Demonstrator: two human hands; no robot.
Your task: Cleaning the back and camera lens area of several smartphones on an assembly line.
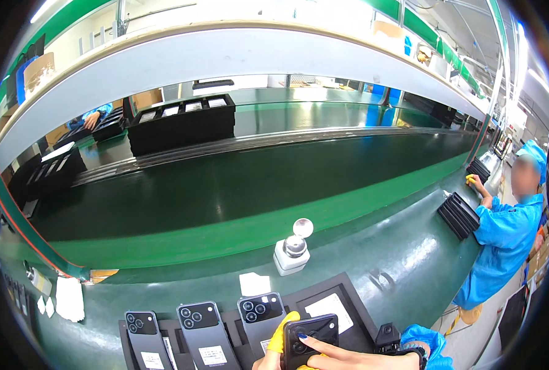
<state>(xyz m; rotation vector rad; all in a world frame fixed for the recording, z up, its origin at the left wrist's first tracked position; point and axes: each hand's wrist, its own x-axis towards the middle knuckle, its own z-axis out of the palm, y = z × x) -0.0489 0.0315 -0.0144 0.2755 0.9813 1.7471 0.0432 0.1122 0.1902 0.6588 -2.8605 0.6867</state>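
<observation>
A dark smartphone (329,330) is held back side up at the bottom of the view. My left hand (273,353), with a yellow cover on the finger, grips its left side. My right hand (364,360) reaches across from the right, a dark-nailed finger touching the camera block and other fingers bent against the phone's lower part. Part of the grip is cut off by the lower edge. Beneath lies a black tray (362,308) bearing a grey phone (144,342) at left, a second one (203,333) and a third (259,320), camera ends away from me.
A white dispenser bottle (291,256) with its lid up stands beyond the tray. White cloths (70,299) lie at left, a paper (255,284) behind the tray. A green conveyor (225,185) crosses ahead, with stacked black trays (182,126). A blue-clothed co-worker (508,234) stands right, near more trays (458,216).
</observation>
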